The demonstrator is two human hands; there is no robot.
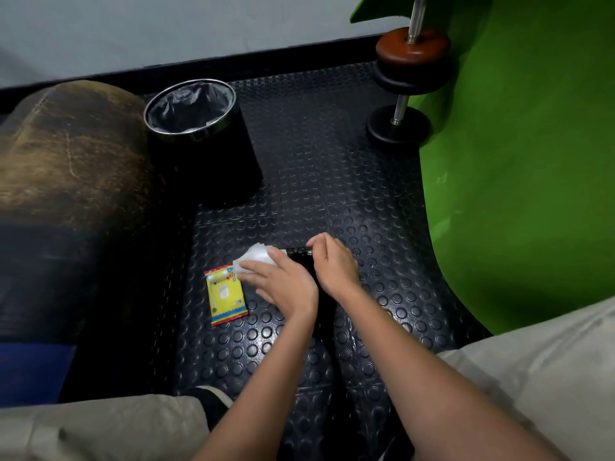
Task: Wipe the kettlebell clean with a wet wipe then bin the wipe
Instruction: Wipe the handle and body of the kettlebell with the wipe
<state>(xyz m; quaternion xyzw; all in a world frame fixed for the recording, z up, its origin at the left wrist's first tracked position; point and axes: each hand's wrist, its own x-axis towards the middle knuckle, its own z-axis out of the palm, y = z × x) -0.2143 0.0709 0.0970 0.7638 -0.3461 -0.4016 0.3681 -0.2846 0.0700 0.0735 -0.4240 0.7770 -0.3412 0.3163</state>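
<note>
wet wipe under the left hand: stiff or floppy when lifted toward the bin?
Probably floppy: the wet wipe bunches and drapes under the left hand. Likely light, so it may cling rather than drop cleanly into the bin.

Left hand (283,287) presses a wet wipe (256,256) on the mostly hidden kettlebell (301,257); right hand (332,266) seemingly grips it.

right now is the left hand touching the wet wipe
Touching. The head view shows the left hand lying flat on the white wet wipe, fingers straight across it, pressing it onto the dark kettlebell.
</note>
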